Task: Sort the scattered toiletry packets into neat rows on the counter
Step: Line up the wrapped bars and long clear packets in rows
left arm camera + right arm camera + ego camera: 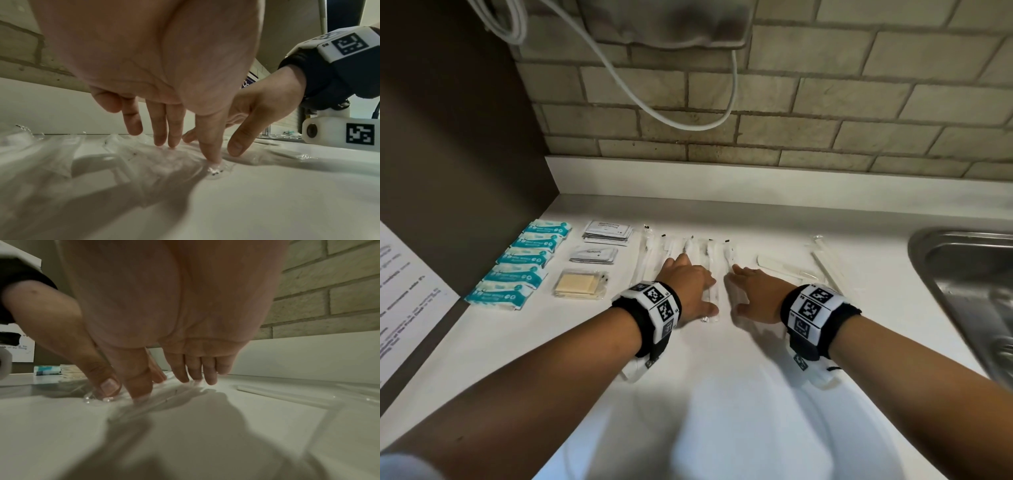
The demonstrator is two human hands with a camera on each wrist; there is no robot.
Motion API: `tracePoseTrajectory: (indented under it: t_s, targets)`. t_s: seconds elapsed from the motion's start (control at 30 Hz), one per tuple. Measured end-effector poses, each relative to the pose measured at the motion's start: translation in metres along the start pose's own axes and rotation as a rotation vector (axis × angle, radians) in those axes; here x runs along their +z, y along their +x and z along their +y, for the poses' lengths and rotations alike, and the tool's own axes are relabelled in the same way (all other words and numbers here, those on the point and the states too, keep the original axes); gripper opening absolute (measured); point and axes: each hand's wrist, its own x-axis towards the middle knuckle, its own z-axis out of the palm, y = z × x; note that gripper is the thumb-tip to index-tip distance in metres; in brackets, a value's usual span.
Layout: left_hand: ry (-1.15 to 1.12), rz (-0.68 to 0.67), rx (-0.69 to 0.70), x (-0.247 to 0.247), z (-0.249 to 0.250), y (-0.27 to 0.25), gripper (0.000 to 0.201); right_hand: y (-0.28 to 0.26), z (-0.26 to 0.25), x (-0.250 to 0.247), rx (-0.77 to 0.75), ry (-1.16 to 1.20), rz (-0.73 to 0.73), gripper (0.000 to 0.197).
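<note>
Both hands flat-ish on a white counter (722,394), fingers straight, spread, holding nothing. Left hand (688,287) centre of the head frame, fingertips and thumb pressing down on clear sleeves (688,250) with white toothbrush-like sticks inside, laid side by side just above centre. Left wrist view: thumb (211,146) pins the near end of one clear sleeve, other fingers touch the plastic further back. Right hand (753,291) just beside the left, apart from it, thumb and fingers touching the rightmost sleeve of that group; right wrist view shows its fingers (209,374) straight, tips on the plastic.

Left of centre: a column of teal packets (520,263), five, overlapping, running toward lower left. Next column right of it: white sachets (607,231) stacked at top, grey sachets (594,255) below, yellowish pads (578,284) in clear wrap at bottom. Right of the hands: two more clear sleeves (791,265), loose and angled, not lined up with the rest.

Steel sink (969,274) at right edge. Brick wall (825,102) across the top, white cable (654,102) hanging in front. Printed paper (404,291) on the far left.
</note>
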Motion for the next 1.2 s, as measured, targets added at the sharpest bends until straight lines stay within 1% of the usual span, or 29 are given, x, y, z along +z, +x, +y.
tracePoseTrajectory:
  t_s: [0.13,0.3,0.83,1.0,1.1,1.2]
  targets:
    - [0.01,-0.023,-0.027,-0.001,0.001,0.001,0.07,0.007,-0.002,0.001,-0.001,0.029,0.02,0.074]
    - [0.055,-0.014,0.009,-0.009,0.005,-0.005,0.062,0.014,-0.001,0.005,0.013,0.035,0.024,0.076]
    - [0.073,-0.018,0.028,-0.014,0.009,-0.011,0.06,0.02,0.002,0.008,0.017,0.04,0.031,0.072]
    - [0.045,-0.02,0.009,-0.011,0.007,-0.009,0.058,0.021,0.003,0.01,0.012,0.04,0.041,0.072]
    - [0.006,0.01,0.005,-0.01,0.006,-0.008,0.053,0.022,0.005,0.012,-0.002,0.06,0.047,0.075]
    - [-0.083,0.051,-0.001,-0.012,0.006,-0.008,0.052,0.019,0.006,0.01,-0.04,0.117,0.097,0.073]
